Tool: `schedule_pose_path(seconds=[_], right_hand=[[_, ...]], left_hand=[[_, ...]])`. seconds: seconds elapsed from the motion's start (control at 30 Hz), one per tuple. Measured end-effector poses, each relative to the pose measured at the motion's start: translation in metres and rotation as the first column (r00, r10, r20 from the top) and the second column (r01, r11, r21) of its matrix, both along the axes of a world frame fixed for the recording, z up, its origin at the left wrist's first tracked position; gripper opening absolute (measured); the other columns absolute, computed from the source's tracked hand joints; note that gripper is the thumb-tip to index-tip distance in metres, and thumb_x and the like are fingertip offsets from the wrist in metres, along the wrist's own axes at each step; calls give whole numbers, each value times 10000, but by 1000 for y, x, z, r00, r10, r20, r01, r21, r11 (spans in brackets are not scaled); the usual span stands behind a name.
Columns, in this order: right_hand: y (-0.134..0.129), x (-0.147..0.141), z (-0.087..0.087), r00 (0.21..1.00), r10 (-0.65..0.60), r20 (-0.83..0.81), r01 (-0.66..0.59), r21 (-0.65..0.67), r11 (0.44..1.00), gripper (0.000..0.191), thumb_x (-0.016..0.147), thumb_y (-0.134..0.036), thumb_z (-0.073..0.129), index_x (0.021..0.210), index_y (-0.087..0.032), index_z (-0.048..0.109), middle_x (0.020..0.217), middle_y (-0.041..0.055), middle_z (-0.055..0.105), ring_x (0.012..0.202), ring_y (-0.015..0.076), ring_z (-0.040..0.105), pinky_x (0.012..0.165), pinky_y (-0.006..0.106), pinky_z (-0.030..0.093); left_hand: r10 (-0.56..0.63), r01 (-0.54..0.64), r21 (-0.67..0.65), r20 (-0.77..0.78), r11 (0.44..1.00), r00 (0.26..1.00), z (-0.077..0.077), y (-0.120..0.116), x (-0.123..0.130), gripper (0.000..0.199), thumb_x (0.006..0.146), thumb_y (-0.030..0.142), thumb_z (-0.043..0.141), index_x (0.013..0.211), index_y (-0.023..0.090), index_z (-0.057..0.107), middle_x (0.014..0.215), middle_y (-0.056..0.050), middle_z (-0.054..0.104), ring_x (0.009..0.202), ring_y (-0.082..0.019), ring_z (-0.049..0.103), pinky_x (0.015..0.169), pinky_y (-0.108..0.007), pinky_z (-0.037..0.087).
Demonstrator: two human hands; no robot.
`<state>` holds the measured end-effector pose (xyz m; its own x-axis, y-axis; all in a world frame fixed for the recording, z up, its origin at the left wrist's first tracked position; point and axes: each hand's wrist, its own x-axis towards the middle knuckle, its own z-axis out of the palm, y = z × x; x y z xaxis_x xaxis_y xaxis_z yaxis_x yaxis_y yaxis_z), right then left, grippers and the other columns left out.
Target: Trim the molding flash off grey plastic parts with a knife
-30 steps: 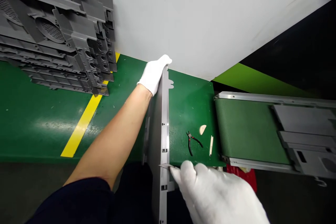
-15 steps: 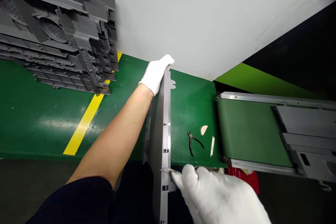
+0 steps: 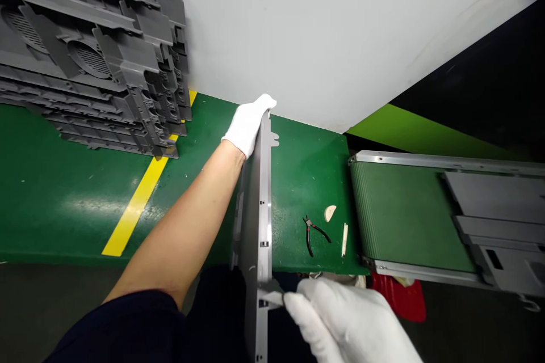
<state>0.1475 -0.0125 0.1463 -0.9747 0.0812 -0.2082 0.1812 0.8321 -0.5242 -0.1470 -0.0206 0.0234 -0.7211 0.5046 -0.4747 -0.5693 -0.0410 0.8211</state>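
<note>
Grey panel on edge across the near side of the table: your left hand closes its fingers on it above the table, your right hand pinches a blade beyond that side, where a tilting panel could make it skid.

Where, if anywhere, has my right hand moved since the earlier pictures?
Yes, your right hand has moved slightly down the picture, toward you, farther from the pliers.
</note>
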Motion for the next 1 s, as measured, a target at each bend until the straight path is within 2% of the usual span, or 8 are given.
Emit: schedule_pose_path(seconds=[0.13, 0.27, 0.33, 0.43, 0.57, 0.67, 0.77, 1.0], right_hand=[[-4, -16, 2, 891, -328, 313, 393, -172, 903, 459, 977, -596, 473, 768, -197, 562, 645, -8, 549, 561, 90, 486, 522, 215, 349], [-11, -39, -12, 755, -335, 563, 535, -234, 812, 538, 754, -693, 693, 777, -179, 533, 652, -15, 536, 570, 90, 455, 505, 206, 324], [-5, -51, -23, 752, -394, 529, 599, -299, 743, 550, 758, -666, 708, 754, -163, 486, 649, -19, 510, 586, 83, 430, 520, 201, 329], [21, -70, -39, 790, -552, 266, 611, -403, 681, 565, 946, -676, 471, 744, -149, 469, 658, 0, 475, 609, 80, 400, 586, 210, 372], [71, -105, -51, 888, -427, 170, 455, -463, 761, 567, 997, -669, 370, 830, -157, 548, 671, -1, 496, 605, 88, 422, 602, 231, 379], [96, -136, -55, 945, -300, 130, 326, -330, 886, 593, 990, -691, 364, 786, -153, 509, 685, -8, 495, 631, 85, 407, 625, 236, 351], [104, -165, -56, 975, -210, 78, 220, -145, 965, 598, 997, -687, 331, 768, -149, 457, 689, -9, 479, 630, 91, 362, 628, 246, 317], [100, -204, -53, 991, -105, 88, 84, 219, 972, 624, 992, -693, 242, 804, -194, 566, 687, 10, 557, 555, 121, 350, 574, 266, 255]], left_hand=[[-2, 2, 2, -26, 1000, 1000, -2, 3, 1, 358, 714, 382, 685, 699, 165, 400, 574, 6, 365, 452, -71, 370, 414, -233, 282], [-12, 12, -1, -21, 1000, 1000, -6, 5, -1, 366, 705, 384, 692, 691, 166, 398, 576, 11, 350, 443, -71, 363, 407, -234, 278], [-15, 14, -6, -21, 1000, 1000, -7, 4, -2, 364, 703, 388, 696, 690, 165, 409, 579, 10, 355, 441, -75, 369, 402, -236, 283], [-15, 15, 2, -25, 1000, 1000, -7, 0, -3, 386, 703, 411, 709, 691, 166, 411, 583, 13, 357, 434, -79, 364, 390, -241, 283], [-46, 45, -10, -87, 999, 995, 2, -8, -1, 425, 740, 466, 708, 678, 158, 421, 576, 13, 355, 440, -77, 361, 396, -233, 301], [-150, 144, -62, -101, 988, 983, 9, -14, -3, 473, 782, 555, 666, 657, 145, 468, 563, 1, 360, 449, -85, 395, 419, -232, 343], [-220, 219, -35, -49, 975, 974, 11, -19, -9, 513, 778, 598, 667, 654, 140, 472, 588, -6, 379, 477, -89, 427, 464, -239, 395], [-156, 157, 30, -35, 987, 987, -5, -19, -21, 517, 741, 553, 734, 728, 145, 415, 704, -15, 391, 587, -85, 442, 539, -229, 399]])
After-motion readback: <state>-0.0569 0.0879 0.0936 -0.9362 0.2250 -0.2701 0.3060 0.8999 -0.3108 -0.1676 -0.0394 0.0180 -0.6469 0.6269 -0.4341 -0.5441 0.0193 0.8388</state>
